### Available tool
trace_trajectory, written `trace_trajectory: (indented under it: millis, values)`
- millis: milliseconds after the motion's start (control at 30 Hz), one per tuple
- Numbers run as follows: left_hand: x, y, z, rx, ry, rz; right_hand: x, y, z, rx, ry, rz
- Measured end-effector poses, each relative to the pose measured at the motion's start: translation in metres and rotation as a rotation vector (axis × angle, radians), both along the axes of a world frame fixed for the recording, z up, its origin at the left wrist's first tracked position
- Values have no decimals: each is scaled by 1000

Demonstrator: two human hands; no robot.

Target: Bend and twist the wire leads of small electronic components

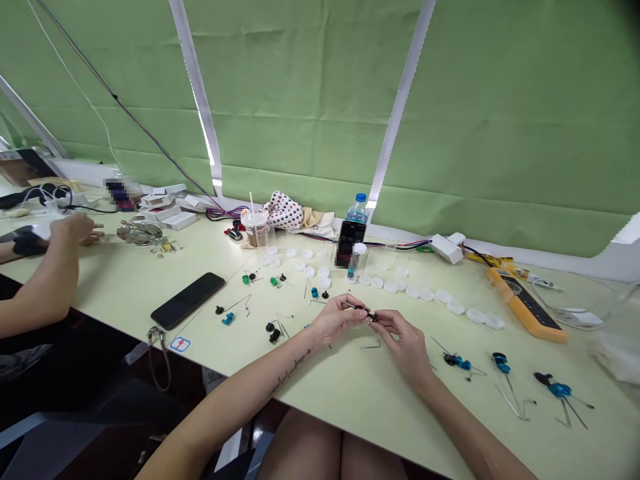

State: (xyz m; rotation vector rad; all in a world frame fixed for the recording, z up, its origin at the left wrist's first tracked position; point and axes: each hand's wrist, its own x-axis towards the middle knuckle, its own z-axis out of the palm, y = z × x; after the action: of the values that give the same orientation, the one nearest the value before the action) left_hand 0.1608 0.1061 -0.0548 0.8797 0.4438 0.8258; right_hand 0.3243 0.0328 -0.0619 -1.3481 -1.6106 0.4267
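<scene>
Near the middle of the table, my left hand (338, 318) pinches a small black part (369, 314) with a thin metal rod. The fingertips of my right hand (401, 337) close on the other side of the same part, so both hands meet at it. Just below them lies a small L-shaped metal key (371, 345). Blue and black parts (458, 362) with thin rods lie to the right of my right hand. Black parts (273, 332) rest left of my left hand, and a blue part (229, 319) sits farther left.
A black phone (188, 300) lies at the left, and a yellow multimeter (527, 305) at the right. Small white round lids (413, 291) line the back, near a bottle (358, 208) and a cup (256, 227). Another person's arm (63, 267) reaches over the far left.
</scene>
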Motion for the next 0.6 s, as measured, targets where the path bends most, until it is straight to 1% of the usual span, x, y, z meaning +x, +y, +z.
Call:
trace_trajectory:
  millis: [300,467,600]
  values:
    - [1,-1,1,0,5,4,0,-1,2,-46,65,30]
    - [0,-2,4,6,1,10,1,0,0,-65,65,28]
    - [0,-1,3,5,5,0,1,0,0,-67,68,30]
